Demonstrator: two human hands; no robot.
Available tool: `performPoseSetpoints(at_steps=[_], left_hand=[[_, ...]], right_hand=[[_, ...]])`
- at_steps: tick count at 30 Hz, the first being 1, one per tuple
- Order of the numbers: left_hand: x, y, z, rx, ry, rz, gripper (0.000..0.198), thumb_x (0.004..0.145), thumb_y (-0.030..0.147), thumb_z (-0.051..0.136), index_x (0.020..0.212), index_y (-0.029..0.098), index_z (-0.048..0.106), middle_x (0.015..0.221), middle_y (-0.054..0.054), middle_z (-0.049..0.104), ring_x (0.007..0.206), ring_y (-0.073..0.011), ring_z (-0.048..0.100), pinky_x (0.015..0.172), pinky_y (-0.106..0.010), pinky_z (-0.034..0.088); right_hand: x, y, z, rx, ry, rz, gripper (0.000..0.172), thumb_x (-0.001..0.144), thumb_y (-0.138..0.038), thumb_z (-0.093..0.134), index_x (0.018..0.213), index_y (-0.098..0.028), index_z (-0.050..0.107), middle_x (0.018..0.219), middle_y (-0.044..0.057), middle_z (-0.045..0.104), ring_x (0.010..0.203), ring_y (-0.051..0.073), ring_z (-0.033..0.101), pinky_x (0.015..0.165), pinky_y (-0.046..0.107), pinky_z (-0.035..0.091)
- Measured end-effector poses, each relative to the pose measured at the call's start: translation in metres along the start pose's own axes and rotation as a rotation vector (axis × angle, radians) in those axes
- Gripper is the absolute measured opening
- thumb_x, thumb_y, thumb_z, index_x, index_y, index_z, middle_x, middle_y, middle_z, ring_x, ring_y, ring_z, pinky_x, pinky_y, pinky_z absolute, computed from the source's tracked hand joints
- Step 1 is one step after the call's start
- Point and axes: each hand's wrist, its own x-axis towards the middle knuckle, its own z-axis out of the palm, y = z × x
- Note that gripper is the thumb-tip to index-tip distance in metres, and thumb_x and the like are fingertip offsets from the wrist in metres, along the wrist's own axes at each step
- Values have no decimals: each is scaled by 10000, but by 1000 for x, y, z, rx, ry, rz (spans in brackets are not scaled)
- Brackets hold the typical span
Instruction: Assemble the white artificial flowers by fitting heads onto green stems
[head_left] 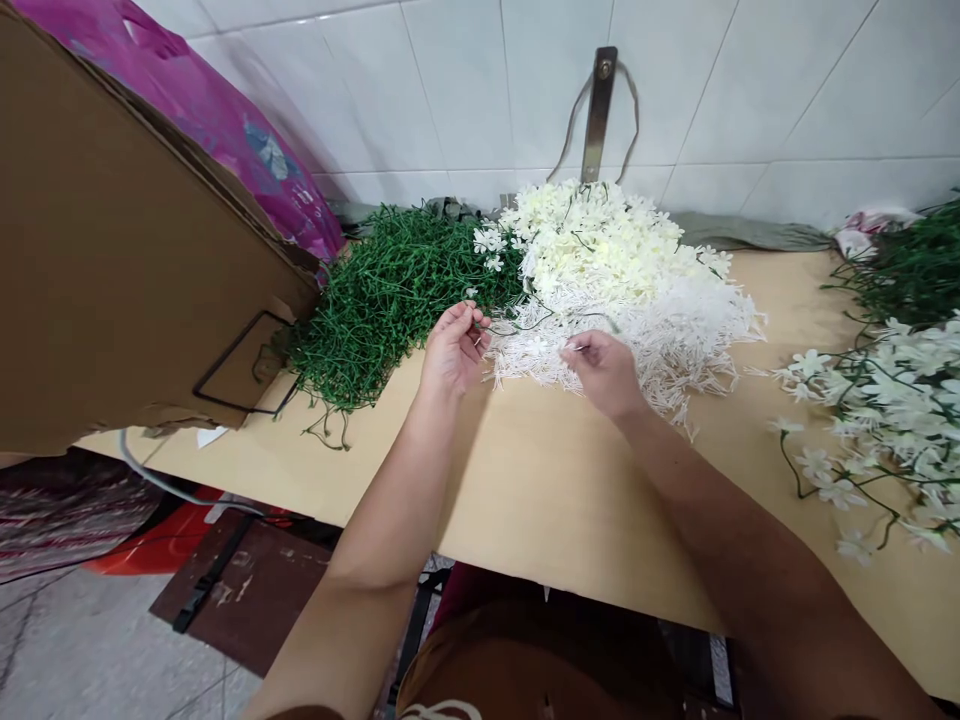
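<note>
My left hand (454, 348) pinches a thin green artificial flower stem (525, 328) between thumb and fingers. A small white blossom (471, 292) shows just above those fingertips. The stem curves toward the right, over a heap of thin white plastic pieces (675, 335). My right hand (604, 370) is closed in a pinch on a small white piece (574, 347), in front of the same heap. Cream-white artificial flower heads (607, 235) are piled behind it. Left of them lies a tangled mound of green stems (390, 290), close to my left hand.
Flowers on green stems (900, 400) lie at the table's right side, with more green stems (915, 265) behind. A cardboard box (135, 250) and a purple plastic bag (247, 130) stand at the left. A metal strip (600, 115) leans on the tiled wall (457, 90).
</note>
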Motion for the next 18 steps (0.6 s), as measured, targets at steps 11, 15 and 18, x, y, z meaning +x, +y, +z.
performPoseSetpoints(at_steps=[11,15,18], left_hand=[[-19,-13,15,208,-383,-142,308,648,389,745,647,145,557,474,72,294,405,-25,287,387,-153,223],[-22,-21,18,324,-457,-140,342,646,434,740,680,124,601,442,78,306,400,-21,249,404,-164,191],[-22,-23,18,325,-473,-135,299,685,390,712,675,114,598,447,70,342,409,-23,280,424,-166,218]], right_hand=[[10,-22,-40,-276,179,21,101,687,-248,623,708,-159,581,907,87,619,827,200,610,675,339,491],[5,-48,-60,-519,-41,194,109,705,-269,622,709,-166,587,618,19,582,588,163,572,541,282,390],[1,-64,-80,-699,-56,153,131,696,-276,641,645,-170,585,601,13,570,524,121,504,523,270,356]])
